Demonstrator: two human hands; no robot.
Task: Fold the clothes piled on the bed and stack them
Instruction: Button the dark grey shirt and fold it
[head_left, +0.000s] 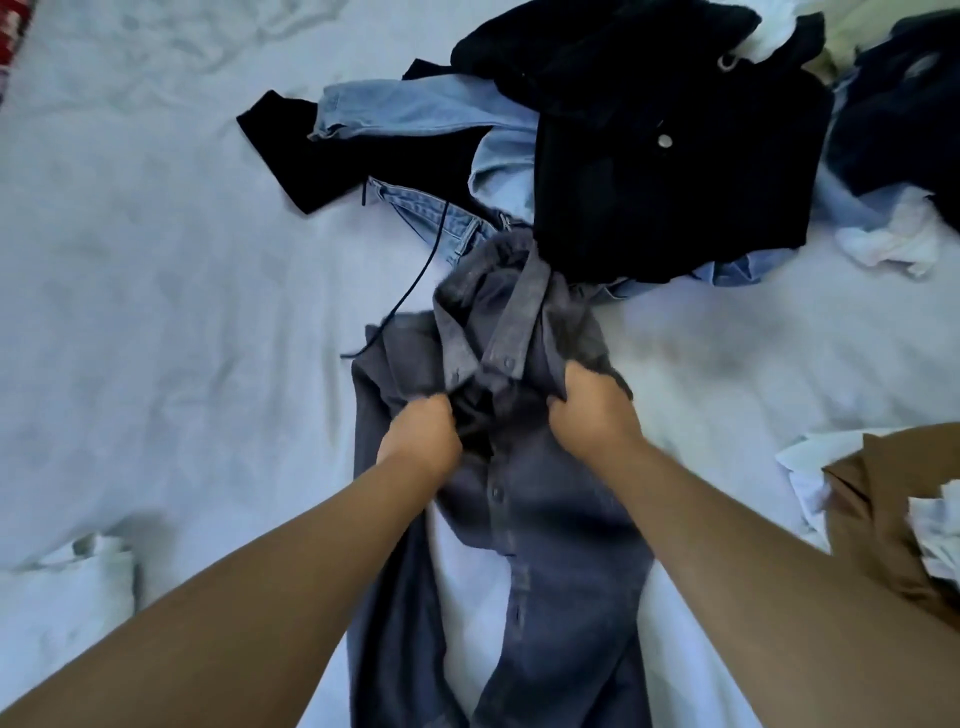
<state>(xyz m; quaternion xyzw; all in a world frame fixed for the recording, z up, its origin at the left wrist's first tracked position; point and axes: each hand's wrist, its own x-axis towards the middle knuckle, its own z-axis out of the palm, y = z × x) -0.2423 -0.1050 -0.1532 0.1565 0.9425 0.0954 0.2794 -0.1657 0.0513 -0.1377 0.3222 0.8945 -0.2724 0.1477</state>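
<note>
- Gripping the grey shirt (519, 519) near its collar, the left hand (421, 439) has its fingers curled into the fabric on the left side of the placket.
- The right hand (592, 410) is bunched the same way on the right side, with its fingers tucked into the cloth.
- The two hands sit near each other, with the open neck of the shirt between them.
- The shirt lies on the bed (156, 312), its long axis running from the collar at the far end towards the person; the button placket follows that line.
- Left of the shirt the sheet is broad and open; to the right a narrower strip of sheet ends at a brown garment (872, 509).
- Just beyond the collar lies the pile of clothes (649, 156): black pieces over light denim, and a dark cord (415, 280) trailing towards the shirt.
</note>
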